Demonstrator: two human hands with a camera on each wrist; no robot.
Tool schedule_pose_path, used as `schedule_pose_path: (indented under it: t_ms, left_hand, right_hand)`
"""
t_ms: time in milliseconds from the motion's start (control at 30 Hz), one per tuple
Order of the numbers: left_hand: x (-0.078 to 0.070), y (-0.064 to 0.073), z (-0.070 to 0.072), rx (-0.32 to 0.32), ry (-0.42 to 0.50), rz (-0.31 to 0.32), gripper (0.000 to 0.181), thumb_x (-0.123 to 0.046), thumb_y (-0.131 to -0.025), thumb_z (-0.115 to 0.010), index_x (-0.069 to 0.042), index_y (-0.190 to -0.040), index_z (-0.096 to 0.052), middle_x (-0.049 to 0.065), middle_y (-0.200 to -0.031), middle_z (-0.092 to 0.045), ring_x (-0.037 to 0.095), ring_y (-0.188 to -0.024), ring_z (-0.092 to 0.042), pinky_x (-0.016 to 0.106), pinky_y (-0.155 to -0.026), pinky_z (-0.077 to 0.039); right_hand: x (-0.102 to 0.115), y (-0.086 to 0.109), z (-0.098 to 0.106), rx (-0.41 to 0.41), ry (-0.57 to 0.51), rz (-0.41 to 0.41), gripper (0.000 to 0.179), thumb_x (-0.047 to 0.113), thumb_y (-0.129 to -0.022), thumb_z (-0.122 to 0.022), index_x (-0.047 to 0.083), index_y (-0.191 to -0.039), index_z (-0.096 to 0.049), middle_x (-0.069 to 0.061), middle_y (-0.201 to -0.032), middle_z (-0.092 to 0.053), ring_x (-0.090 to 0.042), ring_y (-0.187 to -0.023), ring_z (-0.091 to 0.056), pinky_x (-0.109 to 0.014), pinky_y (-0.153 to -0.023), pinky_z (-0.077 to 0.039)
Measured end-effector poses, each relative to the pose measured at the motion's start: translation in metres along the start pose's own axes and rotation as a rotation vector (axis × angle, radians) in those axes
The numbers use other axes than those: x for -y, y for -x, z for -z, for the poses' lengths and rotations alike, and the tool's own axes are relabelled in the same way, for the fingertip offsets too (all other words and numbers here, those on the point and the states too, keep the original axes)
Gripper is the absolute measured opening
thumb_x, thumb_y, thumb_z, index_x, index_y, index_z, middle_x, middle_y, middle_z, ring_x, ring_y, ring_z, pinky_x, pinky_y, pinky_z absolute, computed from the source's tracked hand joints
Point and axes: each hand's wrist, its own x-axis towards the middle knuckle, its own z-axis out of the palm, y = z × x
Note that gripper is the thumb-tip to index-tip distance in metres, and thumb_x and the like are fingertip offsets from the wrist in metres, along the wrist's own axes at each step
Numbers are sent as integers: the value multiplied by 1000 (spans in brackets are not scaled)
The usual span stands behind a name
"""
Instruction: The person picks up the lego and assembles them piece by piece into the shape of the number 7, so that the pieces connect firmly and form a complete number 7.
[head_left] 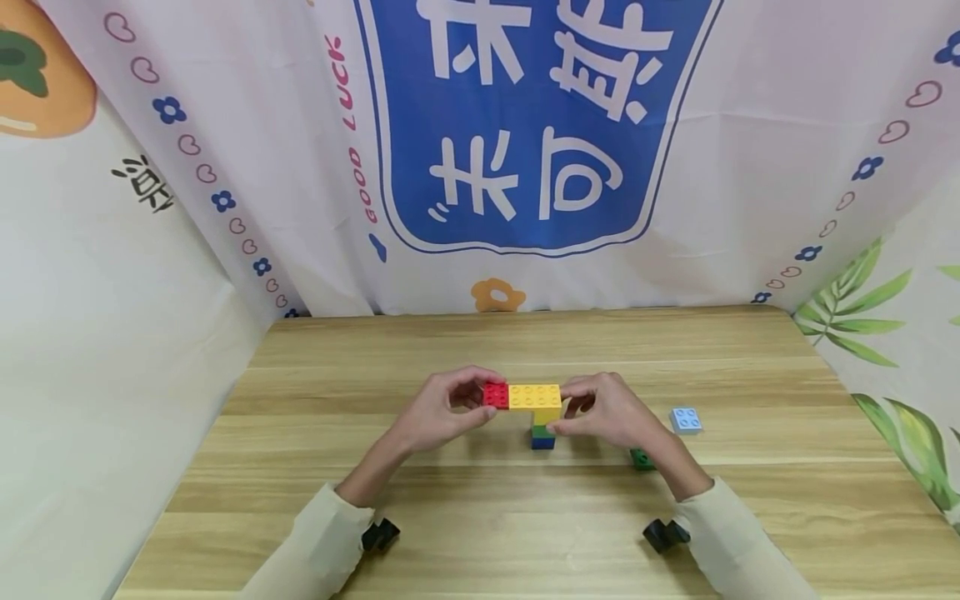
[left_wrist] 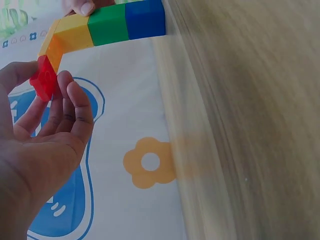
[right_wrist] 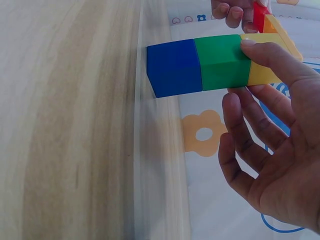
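Gripping toy bricks (head_left: 535, 397), left hand (head_left: 438, 411), right hand (head_left: 612, 412)

The tabletop (head_left: 480, 521) is a flat surface with light wood-grain finish, its grain running crosswise. It extends beneath the hands, outward to both sides and beyond them to a straight far edge. Two separate blocks lie directly on it:

- Light-blue block (head_left: 686, 421): right of the right hand (head_left: 611, 410), apart from it; four studs face upward.
- Green block (head_left: 642, 459): right of and nearer the wearer than the same hand, partly covered by the forearm.

Contact between the tabletop and the block assembly (head_left: 543, 443) between the hands cannot be determined.
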Motion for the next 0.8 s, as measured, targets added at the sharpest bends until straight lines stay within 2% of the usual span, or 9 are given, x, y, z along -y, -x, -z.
schedule_pose_path:
  t_ms: [300,633,800]
  left_hand:
    - [2,0,-4,-21,50,8,37,-9,-98,-76,-2,-134,-69,13,-112,-74,19,-95,-68,22,-81,-61]
    - [-1,2,-11,-16,89,57,40,-14,-99,-79,-8,-137,-69,12,-118,-74,20,-98,-68,21,-82,-60]
    - [-2,2,-12,-31,104,66,41,-13,-98,-79,-7,-138,-69,14,-119,-74,20,-98,-69,21,-82,-60]
  right_hand:
    - [0,0,0,2,9,-4,38,30,-86,-93,11,-117,-83,-1,-104,-80,-15,-82,-67,-23,-70,-58]
    - [0,0,0,6,8,-2,38,29,-86,-93,10,-117,-83,-3,-104,-79,-15,-82,-67,-23,-69,-57]
    - [0,0,-1,7,18,-5,38,30,-86,-93,11,-117,-83,-2,-104,-79,-14,-83,-67,-23,-70,-57]
